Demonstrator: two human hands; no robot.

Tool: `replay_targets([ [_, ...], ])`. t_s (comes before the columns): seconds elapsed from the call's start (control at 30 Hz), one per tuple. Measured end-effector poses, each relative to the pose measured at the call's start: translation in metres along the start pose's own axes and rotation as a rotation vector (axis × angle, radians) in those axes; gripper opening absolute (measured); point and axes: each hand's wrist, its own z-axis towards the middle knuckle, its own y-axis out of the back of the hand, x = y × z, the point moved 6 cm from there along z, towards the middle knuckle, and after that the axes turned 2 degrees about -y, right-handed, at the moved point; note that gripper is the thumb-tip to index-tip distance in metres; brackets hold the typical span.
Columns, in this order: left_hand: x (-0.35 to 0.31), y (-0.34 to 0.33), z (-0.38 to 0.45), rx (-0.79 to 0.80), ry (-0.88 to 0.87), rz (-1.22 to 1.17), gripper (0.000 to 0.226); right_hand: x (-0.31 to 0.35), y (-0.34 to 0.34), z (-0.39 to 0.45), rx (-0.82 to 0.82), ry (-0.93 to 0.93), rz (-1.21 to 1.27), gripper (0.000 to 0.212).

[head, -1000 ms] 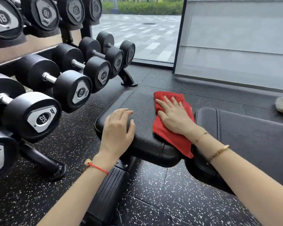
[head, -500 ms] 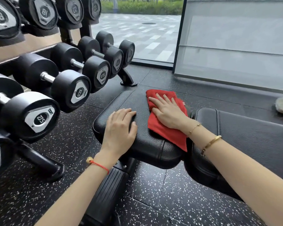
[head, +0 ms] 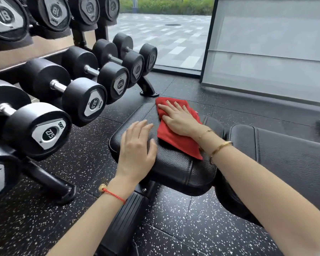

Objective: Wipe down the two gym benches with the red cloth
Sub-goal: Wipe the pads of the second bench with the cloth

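Red cloth (head: 175,139) has slid toward the seat pad's (head: 166,163) far end under the right hand (head: 179,120).
Right fingers flat, pressing cloth; left hand (head: 137,150) flat beside it, steadying the pad, gripping nothing.

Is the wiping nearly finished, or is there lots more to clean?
Nothing shows as finished; a wiped pad looks like an unwiped one. In hand: the right hand presses the red cloth flat on the far part of the seat pad, while the left hand rests on its near edge. Left: probably the rest of this pad and the long pad to the right.
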Motion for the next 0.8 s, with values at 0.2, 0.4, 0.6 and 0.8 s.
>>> replay_targets([
  [0.2, 0.023, 0.016, -0.008, -0.095, 0.071, -0.109, 0.043, 0.05, -0.019, 0.014, -0.001, 0.138, -0.021, 0.053],
  [0.4, 0.018, 0.024, -0.006, -0.142, 0.11, -0.137, 0.044, 0.078, -0.027, -0.05, 0.033, 0.37, -0.009, 0.054],
  [0.6, -0.005, 0.013, 0.004, -0.081, 0.037, -0.105, 0.047, 0.026, -0.01, -0.112, -0.046, 0.285, -0.066, 0.054],
  [0.8, -0.024, -0.011, 0.01, 0.014, 0.007, -0.048, 0.04, -0.047, 0.018, -0.077, -0.07, -0.061, -0.045, 0.051],
])
